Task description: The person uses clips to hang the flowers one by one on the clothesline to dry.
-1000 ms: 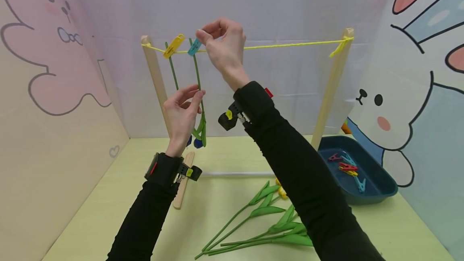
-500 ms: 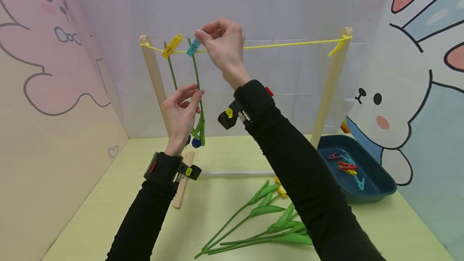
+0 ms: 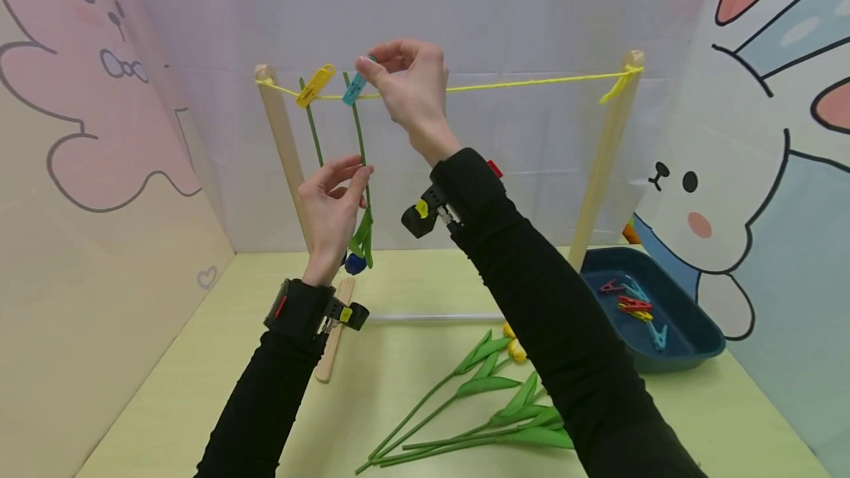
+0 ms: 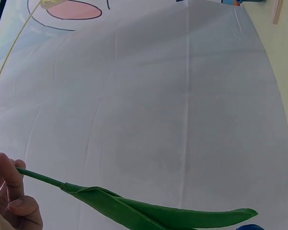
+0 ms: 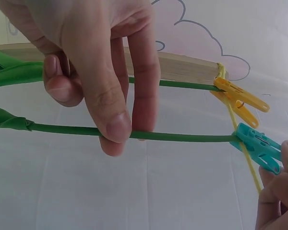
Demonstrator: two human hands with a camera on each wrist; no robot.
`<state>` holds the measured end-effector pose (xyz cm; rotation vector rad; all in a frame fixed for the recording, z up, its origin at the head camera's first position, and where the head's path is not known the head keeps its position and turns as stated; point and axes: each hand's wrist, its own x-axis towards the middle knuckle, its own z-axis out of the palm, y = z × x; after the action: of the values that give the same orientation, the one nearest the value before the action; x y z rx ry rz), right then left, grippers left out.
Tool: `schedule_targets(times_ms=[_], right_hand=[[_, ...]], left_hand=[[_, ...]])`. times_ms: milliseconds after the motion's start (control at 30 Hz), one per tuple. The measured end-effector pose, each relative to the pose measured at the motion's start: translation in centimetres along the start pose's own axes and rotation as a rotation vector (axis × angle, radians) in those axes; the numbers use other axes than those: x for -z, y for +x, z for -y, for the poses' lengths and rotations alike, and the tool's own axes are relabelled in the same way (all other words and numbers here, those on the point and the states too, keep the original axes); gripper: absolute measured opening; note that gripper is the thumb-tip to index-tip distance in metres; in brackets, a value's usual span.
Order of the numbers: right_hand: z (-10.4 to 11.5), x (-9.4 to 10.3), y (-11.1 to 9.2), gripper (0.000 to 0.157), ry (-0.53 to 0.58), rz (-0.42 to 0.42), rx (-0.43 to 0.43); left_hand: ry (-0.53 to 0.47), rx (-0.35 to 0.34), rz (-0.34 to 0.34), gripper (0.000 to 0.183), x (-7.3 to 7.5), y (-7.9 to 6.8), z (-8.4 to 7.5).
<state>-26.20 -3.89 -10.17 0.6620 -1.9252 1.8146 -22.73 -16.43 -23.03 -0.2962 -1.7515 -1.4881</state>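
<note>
A left hand (image 3: 332,198), pinching the stem (image 5: 182,137), apparently steadied a blue tulip (image 3: 363,233) hanging head-down while the right hand (image 3: 413,91) pinched the turquoise clothespin (image 3: 355,89) clipping it to the yellow line (image 3: 524,83).

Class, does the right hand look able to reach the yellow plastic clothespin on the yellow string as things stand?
Probably not while the right hand pinches the turquoise plastic clothespin; otherwise, the nearby yellow clothespin looks uncovered.

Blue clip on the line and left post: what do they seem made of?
Blue clip: probably molded plastic, smooth and evenly colored with a slight sheen. Left post: likely wood, unpainted and matte, judging by its pale tan color and faint grain.
</note>
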Motion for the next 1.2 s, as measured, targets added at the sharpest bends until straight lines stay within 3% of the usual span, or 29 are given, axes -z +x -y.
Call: schedule_targets(times_ms=[333,400,433,467,567,600,633,667,700,833,933,1067,1200], right_hand=[[-0.3,0.1,-0.2,0.034,-0.025,0.03,0.065],[-1.3,0.0,0.4,0.04,-0.041,0.036,0.087],[-1.2,0.1,0.7,0.041,-0.058,0.042,0.059],[-3.2,-0.4,2.3,0.046,-0.046,0.054,0.056],[-6.2,-0.7,4.4,0.055,-0.06,0.068,0.083],[-6.8,-0.8,4.9,0.056,-0.058,0.074,0.079],[-5.9,-0.5,4.4,0.056,-0.062,0.079,0.05],[-7.0,-0.6,4.9,0.058,-0.051,0.082,0.077],[-4.7,0.2,3.3,0.055,-0.07,0.086,0.053],[-5.6,0.6,3.7,0.058,-0.01,0.119,0.028],[-6.4,0.8,3.8,0.055,0.016,0.128,0.063],[-1.7,2.2,0.1,0.044,-0.024,0.12,0.036],[-0.2,3.0,-1.3,0.044,-0.014,0.132,0.024]], left_hand=[[0.007,-0.001,-0.003,0.024,0.0,-0.2,-0.2],[0.007,-0.003,0.0,0.024,0.0,-0.2,-0.2],[0.006,-0.003,0.002,0.024,0.0,-0.2,-0.2],[0.005,-0.003,0.004,0.024,0.0,-0.2,-0.2],[0.005,0.003,0.008,0.025,0.1,-0.3,-0.2],[0.007,0.005,0.01,0.025,0.1,-0.4,-0.2],[0.01,0.007,0.011,0.025,0.2,-0.4,-0.2],[0.012,0.008,0.013,0.025,0.2,-0.4,-0.2],[0.014,0.008,0.016,0.026,0.2,-0.4,-0.2],[0.029,0.009,0.025,0.027,0.3,-0.5,-0.1],[0.041,0.01,0.029,0.028,0.4,-0.6,-0.1],[0.045,0.001,0.027,0.028,0.5,-0.6,-0.1],[0.038,-0.017,0.015,0.031,0.5,-0.8,-0.1]])
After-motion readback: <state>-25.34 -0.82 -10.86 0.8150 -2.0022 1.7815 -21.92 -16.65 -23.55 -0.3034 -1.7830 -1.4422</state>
